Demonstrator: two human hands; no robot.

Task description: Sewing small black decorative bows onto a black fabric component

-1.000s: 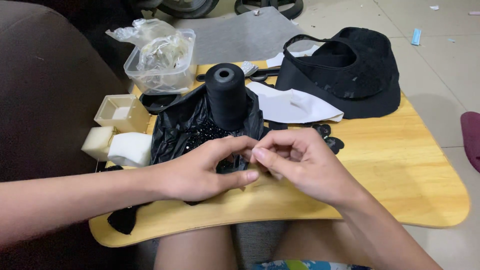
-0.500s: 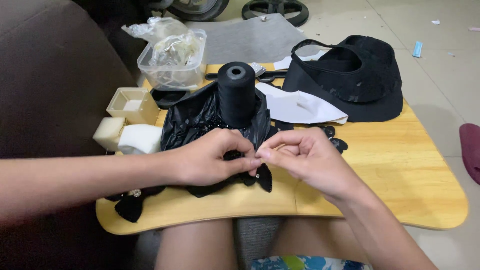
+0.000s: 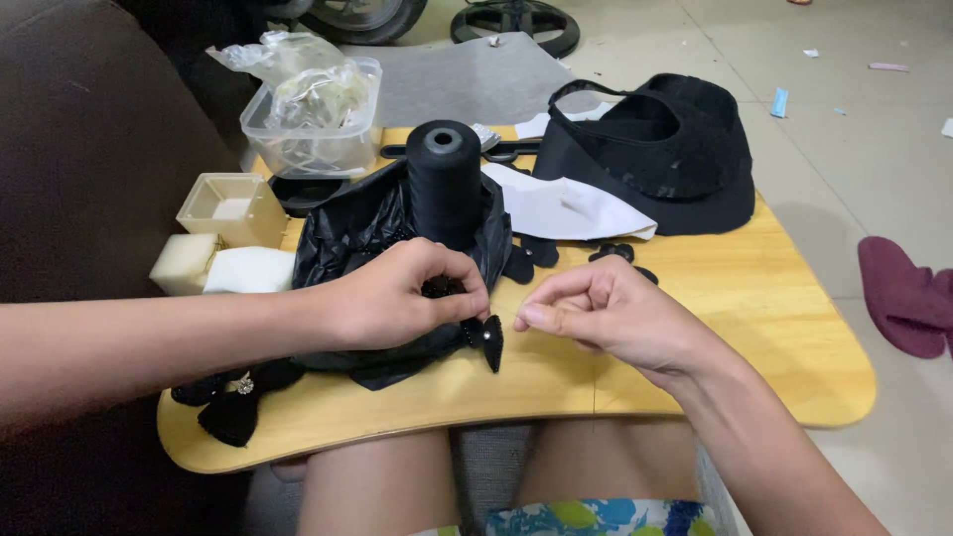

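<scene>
My left hand [image 3: 397, 298] pinches a small black beaded bow [image 3: 484, 335] above the front of the wooden lap table [image 3: 774, 328]. My right hand [image 3: 606, 316] sits just to the right of the bow, thumb and forefinger pressed together on something too thin to make out, probably a needle with thread. A thin thread hangs down below that hand. Behind my left hand lies a crumpled black plastic bag [image 3: 347, 233] with a black thread cone [image 3: 444, 179] standing on it.
A finished black bow [image 3: 233, 402] lies at the table's front left. Foam blocks [image 3: 223, 268], a small square box [image 3: 230, 206] and a clear plastic tub [image 3: 313, 119] line the left side. A black fabric piece [image 3: 665, 149] and white paper [image 3: 566, 208] lie at the back right.
My right hand has pulled away to the right from the bow, opening a small gap between the hands. The view has shifted slightly.
</scene>
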